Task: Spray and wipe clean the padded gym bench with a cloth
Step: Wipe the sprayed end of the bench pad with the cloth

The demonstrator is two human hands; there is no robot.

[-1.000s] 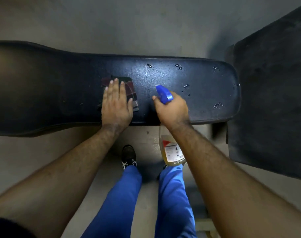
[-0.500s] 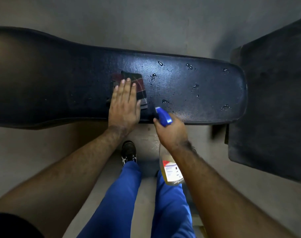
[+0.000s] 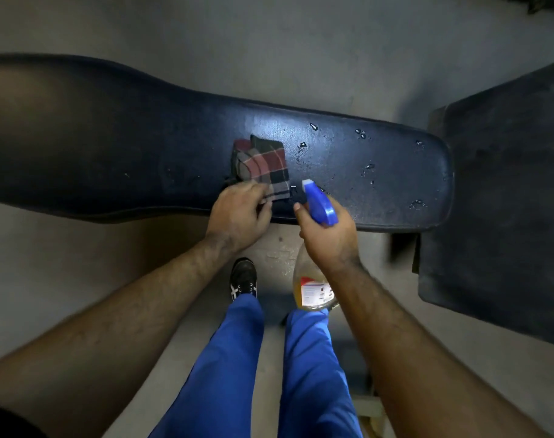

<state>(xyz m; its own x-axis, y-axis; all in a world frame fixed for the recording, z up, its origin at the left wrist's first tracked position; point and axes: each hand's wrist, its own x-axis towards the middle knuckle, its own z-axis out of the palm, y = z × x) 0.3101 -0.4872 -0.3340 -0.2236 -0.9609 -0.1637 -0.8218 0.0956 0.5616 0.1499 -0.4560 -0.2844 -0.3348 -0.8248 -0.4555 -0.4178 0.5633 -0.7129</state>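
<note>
We see one padded bench [image 3: 143, 159] lying across the view, its rounded end at the right near a dark mat [image 3: 506, 216]. One checked cloth [image 3: 264, 167] lies by the near edge; the left hand [image 3: 239, 213] pinches its near corner. The right hand [image 3: 329, 238] grips one spray bottle [image 3: 315, 290] just past that edge. Several drops [image 3: 367, 167] dot the right part; the left part is bare.
</note>
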